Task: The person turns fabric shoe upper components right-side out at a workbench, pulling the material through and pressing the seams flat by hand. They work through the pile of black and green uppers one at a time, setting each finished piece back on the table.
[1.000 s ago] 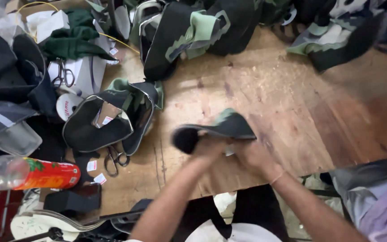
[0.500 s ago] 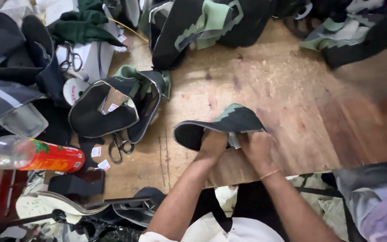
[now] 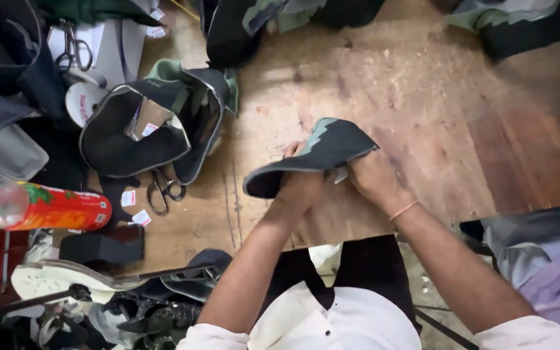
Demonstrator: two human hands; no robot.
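I am gripping a dark shoe upper with green patches in both hands near the surface's near edge. My left hand is closing around its underside, and my right hand is pinching its right end. Scissors are lying toward the left edge.

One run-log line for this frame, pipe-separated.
left hand: grips dark curved fabric shoe-upper piece | right hand: grips same piece | surface: worn wooden table | nearby: metal scissors
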